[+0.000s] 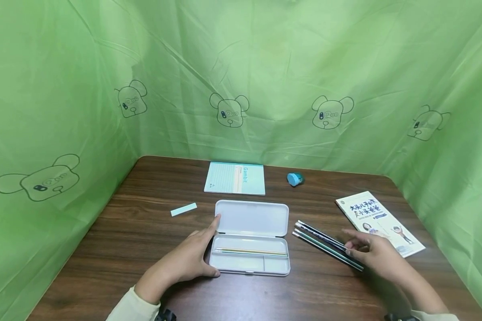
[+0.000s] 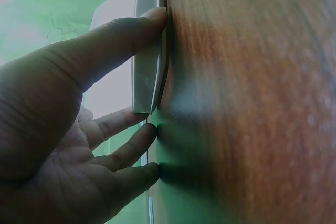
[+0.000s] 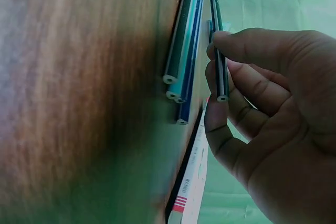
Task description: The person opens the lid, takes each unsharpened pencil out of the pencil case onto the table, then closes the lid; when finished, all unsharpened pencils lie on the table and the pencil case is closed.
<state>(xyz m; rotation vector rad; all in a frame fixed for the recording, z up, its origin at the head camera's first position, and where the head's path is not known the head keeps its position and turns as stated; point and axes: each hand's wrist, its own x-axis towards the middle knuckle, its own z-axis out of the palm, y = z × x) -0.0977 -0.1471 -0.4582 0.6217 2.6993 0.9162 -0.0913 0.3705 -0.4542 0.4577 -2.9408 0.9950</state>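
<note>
A white pencil case [image 1: 252,218] lies with its lid folded back. Yellowish and pale pencils [image 1: 252,252] rest in its long compartment. At its left side is my left hand [image 1: 190,256], thumb against the front corner and fingers stretched along the side; in the left wrist view the thumb [image 2: 118,40] presses the case's front wall [image 2: 146,80]. To the right of the case, my right hand [image 1: 375,254] pinches a dark striped pencil [image 3: 221,80] between thumb and fingers, raised above the others. Several dark and green pencils [image 3: 178,51] lie beside it on the table, side by side.
A white picture-cover book [image 1: 379,223] lies right of the pencils, close to my right hand. Behind the case are a light blue notebook [image 1: 234,178] and a blue-green sharpener-like object [image 1: 295,179]. A pale strip [image 1: 183,209] lies at left. Green cloth [image 1: 281,67] encloses the table.
</note>
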